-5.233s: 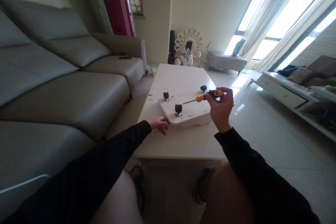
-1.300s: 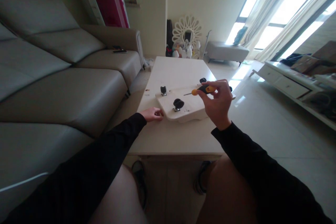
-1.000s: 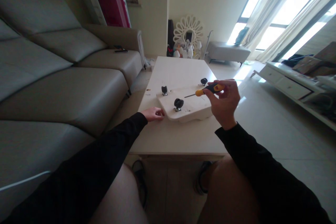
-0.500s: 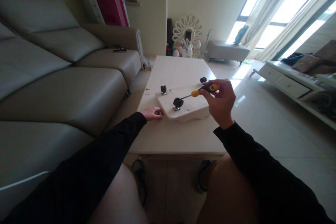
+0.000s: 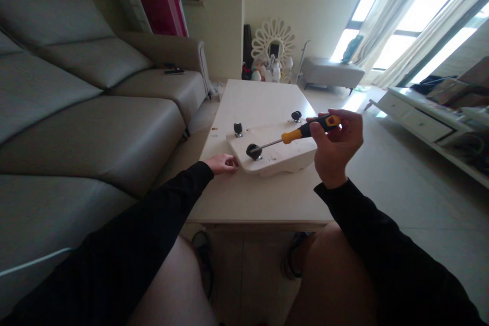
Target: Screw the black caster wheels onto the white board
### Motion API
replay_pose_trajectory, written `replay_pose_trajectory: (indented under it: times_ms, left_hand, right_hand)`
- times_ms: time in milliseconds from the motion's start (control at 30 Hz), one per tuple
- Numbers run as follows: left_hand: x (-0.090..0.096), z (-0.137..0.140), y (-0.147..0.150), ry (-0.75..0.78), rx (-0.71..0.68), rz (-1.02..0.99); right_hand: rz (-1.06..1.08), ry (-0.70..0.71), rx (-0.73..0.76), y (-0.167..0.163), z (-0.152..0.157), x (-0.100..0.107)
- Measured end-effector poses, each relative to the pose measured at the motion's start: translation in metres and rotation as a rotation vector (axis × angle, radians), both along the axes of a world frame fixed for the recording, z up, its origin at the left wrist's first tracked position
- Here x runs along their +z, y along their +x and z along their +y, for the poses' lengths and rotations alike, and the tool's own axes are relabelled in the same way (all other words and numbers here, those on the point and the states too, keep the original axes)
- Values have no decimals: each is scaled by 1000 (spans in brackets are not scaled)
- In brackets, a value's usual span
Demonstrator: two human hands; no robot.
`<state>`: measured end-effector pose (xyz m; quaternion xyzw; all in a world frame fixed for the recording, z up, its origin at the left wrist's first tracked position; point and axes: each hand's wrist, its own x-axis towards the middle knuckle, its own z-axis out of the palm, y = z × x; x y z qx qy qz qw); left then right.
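My right hand [image 5: 338, 145] is wrapped round the black and yellow handle of a screwdriver [image 5: 292, 136]. Its shaft slants down to the left, and the tip meets the near black caster [image 5: 253, 152]. That caster stands on a white board [image 5: 282, 155] lying wheels-up on the table. Two more casters, one at the board's left [image 5: 238, 129] and one at its far right [image 5: 296, 115], also point upward. Beside the board's near left corner, my left hand [image 5: 222, 164] rests on the table with curled fingers; whatever they may hold is hidden.
The board lies on a long pale table [image 5: 263, 198], with my knees and feet at its near edge. A grey-brown sofa [image 5: 141, 117] runs along the left. To the right stands a low white cabinet [image 5: 416, 119]; a grey bench [image 5: 332, 72] is at the back.
My right hand has moved right and slightly up, its grip on the screwdriver shifted towards the handle's end. The near caster's wheel has swivelled to the left. My left hand has stayed put.
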<state>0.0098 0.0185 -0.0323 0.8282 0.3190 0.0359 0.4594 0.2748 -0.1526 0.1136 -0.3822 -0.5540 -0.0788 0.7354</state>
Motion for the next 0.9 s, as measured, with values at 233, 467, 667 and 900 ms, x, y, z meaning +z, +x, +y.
replay_pose_trajectory:
  times_ms: [233, 467, 667, 900]
  left_hand:
    - [0, 0, 0, 6, 16, 17]
    - [3, -2, 1, 6, 19, 16]
    - [5, -4, 1, 7, 17, 12]
    - [6, -4, 2, 3, 5, 14]
  right_hand:
    - [-1, -36, -14, 0, 0, -2]
    - [-2, -94, -49, 3, 3, -6]
    - [26, -139, -107, 8, 8, -9]
    - [95, -192, 1, -1, 12, -13]
